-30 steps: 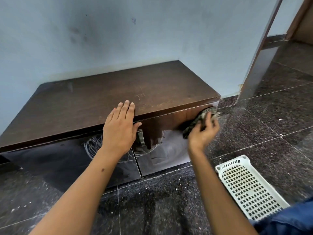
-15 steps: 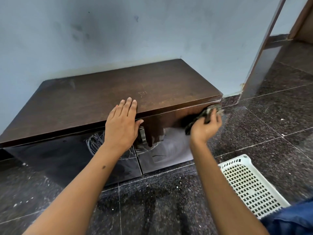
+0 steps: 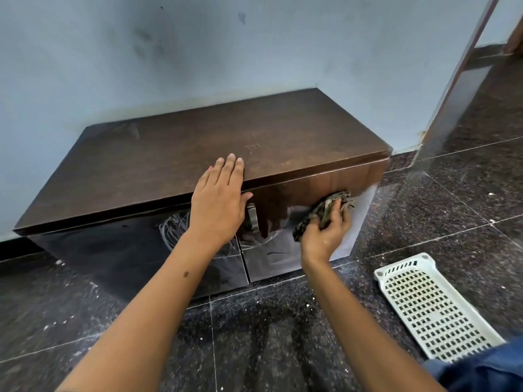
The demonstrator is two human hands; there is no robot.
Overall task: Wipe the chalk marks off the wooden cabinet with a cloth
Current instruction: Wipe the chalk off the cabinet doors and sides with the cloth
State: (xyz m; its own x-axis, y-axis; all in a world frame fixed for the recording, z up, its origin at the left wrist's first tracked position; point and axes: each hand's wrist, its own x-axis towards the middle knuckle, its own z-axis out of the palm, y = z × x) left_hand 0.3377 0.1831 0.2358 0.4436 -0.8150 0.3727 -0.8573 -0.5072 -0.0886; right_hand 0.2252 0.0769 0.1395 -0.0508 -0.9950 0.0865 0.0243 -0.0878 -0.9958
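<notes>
A low dark wooden cabinet [image 3: 175,154] stands against the wall, with two glossy front doors. White chalk scribbles [image 3: 174,227] show on the left door beside my wrist and run onto the lower right door. My left hand [image 3: 218,202] lies flat over the cabinet's front top edge, fingers together, holding nothing. My right hand [image 3: 325,233] presses a dark patterned cloth [image 3: 325,209] against the right door, in its upper half. A metal handle [image 3: 252,217] sits between the doors, partly hidden by my left hand.
A white perforated plastic basket [image 3: 430,309] lies on the dark speckled floor tiles at the right. A pale blue wall rises behind the cabinet, and a doorframe [image 3: 455,80] stands at the far right. Blue clothing shows at the bottom right corner.
My right hand has slid the cloth down and to the left, from the door's upper right corner toward its middle. The left hand has stayed on the top edge.
</notes>
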